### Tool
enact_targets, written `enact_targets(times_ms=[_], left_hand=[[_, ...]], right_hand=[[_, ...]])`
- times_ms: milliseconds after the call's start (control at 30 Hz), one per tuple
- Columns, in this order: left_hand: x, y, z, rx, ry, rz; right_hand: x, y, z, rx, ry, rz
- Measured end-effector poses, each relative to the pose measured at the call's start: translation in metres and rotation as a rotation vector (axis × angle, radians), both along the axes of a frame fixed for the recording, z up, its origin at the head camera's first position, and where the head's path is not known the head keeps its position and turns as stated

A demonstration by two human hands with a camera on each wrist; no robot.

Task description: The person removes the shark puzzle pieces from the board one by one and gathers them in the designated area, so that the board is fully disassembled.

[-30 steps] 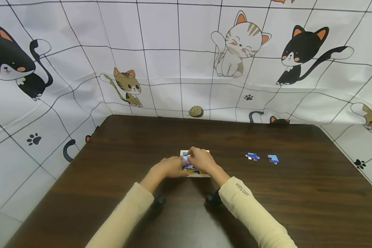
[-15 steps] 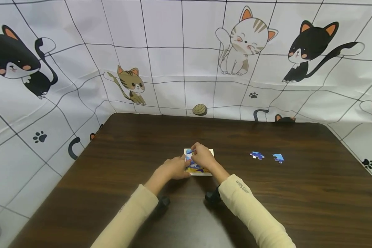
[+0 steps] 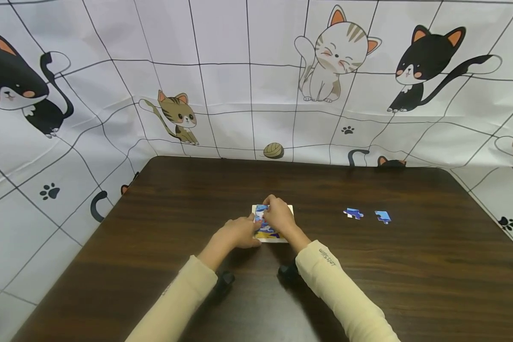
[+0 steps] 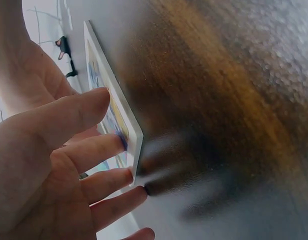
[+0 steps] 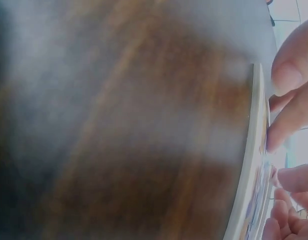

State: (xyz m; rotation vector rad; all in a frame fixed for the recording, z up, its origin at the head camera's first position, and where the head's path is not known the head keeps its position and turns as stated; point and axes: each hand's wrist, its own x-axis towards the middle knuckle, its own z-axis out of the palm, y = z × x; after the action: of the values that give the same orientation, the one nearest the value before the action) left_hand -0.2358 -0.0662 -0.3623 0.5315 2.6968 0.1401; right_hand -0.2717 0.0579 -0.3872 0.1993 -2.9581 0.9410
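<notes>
The puzzle board (image 3: pixel 274 240) is best steadied by the straight-fingered left hand (image 3: pixel 239 232); the right hand's (image 3: pixel 280 217) grip cannot be determined.

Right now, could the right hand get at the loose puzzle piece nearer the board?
Likely yes: nothing visible lies between the right hand and that puzzle piece on the table, though the hand is at the board.

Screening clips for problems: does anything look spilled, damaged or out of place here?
Nothing looks spilled or visibly damaged. Two puzzle pieces lie loose on the table, right of the white board, but that seems ordinary for puzzle work.
</notes>
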Motion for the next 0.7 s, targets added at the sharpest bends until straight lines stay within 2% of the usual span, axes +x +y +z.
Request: enact_targets(times_ms=[167, 433, 533, 700], left_hand=[[0.000, 0.001, 0.000, 0.008, 0.010, -0.003], [0.000, 0.000, 0.003, 0.015, 0.008, -0.003], [-0.001, 0.000, 0.003, 0.008, 0.002, 0.003], [-0.001, 0.000, -0.001, -0.002, -0.009, 0.005]], right_hand=[[-0.001, -0.001, 0.002, -0.013, 0.012, 0.020], [-0.002, 0.000, 0.005, 0.045, 0.026, 0.086], [-0.003, 0.006, 0.004, 0.002, 0.018, 0.089], [-0.008, 0.025, -0.002, -0.099, 0.033, 0.017]])
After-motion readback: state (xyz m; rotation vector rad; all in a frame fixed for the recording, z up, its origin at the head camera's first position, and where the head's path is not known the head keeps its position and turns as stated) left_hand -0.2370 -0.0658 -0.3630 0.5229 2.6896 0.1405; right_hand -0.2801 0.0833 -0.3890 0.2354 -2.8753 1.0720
